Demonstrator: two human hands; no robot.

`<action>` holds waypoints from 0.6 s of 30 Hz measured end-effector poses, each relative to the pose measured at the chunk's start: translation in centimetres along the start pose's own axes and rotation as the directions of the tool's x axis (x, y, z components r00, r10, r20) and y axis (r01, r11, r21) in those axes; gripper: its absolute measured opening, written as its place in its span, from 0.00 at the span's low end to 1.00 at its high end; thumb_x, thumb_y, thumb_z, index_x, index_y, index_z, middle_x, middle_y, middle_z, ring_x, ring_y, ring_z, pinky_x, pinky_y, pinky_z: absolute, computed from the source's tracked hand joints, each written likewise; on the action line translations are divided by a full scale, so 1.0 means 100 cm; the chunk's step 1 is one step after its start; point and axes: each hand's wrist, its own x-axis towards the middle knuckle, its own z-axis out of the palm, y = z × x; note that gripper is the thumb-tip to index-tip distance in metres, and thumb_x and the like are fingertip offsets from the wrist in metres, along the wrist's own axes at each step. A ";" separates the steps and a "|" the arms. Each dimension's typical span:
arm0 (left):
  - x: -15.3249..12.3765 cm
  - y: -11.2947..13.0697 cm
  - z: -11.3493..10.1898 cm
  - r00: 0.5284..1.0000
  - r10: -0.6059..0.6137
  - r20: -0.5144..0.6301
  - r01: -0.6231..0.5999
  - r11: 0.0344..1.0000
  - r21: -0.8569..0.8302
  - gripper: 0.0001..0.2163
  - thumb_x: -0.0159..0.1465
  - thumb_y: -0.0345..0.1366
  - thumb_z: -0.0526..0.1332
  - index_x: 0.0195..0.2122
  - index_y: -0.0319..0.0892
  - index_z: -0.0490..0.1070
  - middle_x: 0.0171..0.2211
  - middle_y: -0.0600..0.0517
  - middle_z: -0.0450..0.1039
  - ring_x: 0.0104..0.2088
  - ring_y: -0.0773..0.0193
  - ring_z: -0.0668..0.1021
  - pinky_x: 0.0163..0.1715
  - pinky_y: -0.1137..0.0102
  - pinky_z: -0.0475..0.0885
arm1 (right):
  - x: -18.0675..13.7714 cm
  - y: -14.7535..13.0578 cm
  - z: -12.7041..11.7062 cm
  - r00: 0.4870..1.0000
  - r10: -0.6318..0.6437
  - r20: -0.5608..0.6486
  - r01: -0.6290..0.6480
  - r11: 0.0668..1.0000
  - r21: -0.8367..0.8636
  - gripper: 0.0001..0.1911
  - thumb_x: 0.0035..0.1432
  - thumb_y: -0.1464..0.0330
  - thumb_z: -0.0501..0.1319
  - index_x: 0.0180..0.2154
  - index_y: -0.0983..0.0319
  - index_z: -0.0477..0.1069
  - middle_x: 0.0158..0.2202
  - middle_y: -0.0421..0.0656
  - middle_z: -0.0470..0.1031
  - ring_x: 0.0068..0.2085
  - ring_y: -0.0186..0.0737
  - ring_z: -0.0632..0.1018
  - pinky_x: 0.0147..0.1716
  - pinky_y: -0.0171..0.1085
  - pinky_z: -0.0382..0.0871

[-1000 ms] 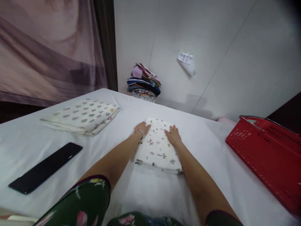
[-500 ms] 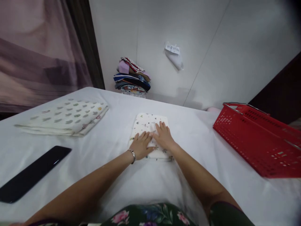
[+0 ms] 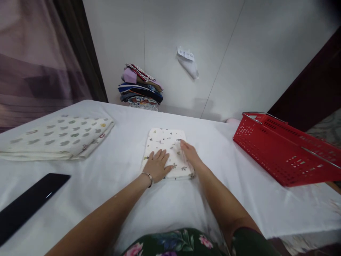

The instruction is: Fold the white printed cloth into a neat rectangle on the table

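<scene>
A small folded white cloth (image 3: 166,142) with a print of little plants and figures lies flat in front of me. My left hand (image 3: 157,166) rests palm down on its lower left part, fingers spread, a silver bracelet on the wrist. At the cloth's right edge is my right hand (image 3: 190,153), turned on its side with the fingers stretched out along that edge. Neither hand grasps anything. Off to the left sits a larger folded cream cloth (image 3: 64,133) with grey leaf-like shapes.
A black flat slab (image 3: 32,202), perhaps a phone, lies at the left front. On the right stands a red plastic basket (image 3: 282,149). Beyond the white-covered table (image 3: 125,121) rises a stack of folded fabrics (image 3: 141,87). A plastic bag (image 3: 188,62) hangs on the wall.
My right hand has moved from the top of the small cloth to its right edge and turned sideways. The left hand stays on the cloth. The view has shifted slightly right.
</scene>
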 end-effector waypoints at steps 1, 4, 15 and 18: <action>0.000 0.000 0.000 1.000 -0.002 0.004 0.002 1.000 -0.008 0.30 0.61 0.54 0.42 0.60 0.44 0.55 0.63 0.48 0.47 0.63 0.53 0.48 0.60 0.51 0.42 | 0.001 0.007 -0.007 0.996 0.048 -0.081 -0.041 0.995 0.086 0.27 0.60 0.55 0.42 0.53 0.61 0.63 0.54 0.45 0.65 0.54 0.39 0.66 0.50 0.37 0.59; 0.001 0.000 -0.001 1.000 -0.009 0.003 0.009 1.000 -0.023 0.29 0.61 0.54 0.43 0.59 0.46 0.56 0.63 0.49 0.47 0.63 0.54 0.49 0.60 0.52 0.42 | -0.001 0.028 -0.022 0.965 0.156 -0.211 -0.119 0.977 0.178 0.21 0.57 0.58 0.46 0.42 0.63 0.69 0.40 0.44 0.74 0.41 0.38 0.73 0.40 0.34 0.65; -0.006 0.001 -0.002 0.999 0.001 -0.053 -0.003 1.000 -0.022 0.28 0.62 0.54 0.42 0.58 0.44 0.58 0.62 0.48 0.52 0.63 0.53 0.51 0.60 0.52 0.44 | -0.013 0.019 -0.017 0.965 0.235 -0.114 -0.253 0.947 -0.195 0.18 0.53 0.52 0.54 0.29 0.60 0.66 0.29 0.40 0.72 0.30 0.35 0.69 0.27 0.32 0.54; -0.008 0.001 -0.001 0.995 0.019 -0.097 -0.020 1.000 -0.012 0.28 0.62 0.53 0.42 0.57 0.43 0.59 0.61 0.48 0.55 0.62 0.53 0.53 0.60 0.52 0.46 | -0.012 0.021 -0.017 0.962 0.254 -0.098 -0.270 0.939 -0.212 0.16 0.53 0.54 0.55 0.30 0.61 0.66 0.31 0.41 0.73 0.32 0.35 0.70 0.27 0.32 0.54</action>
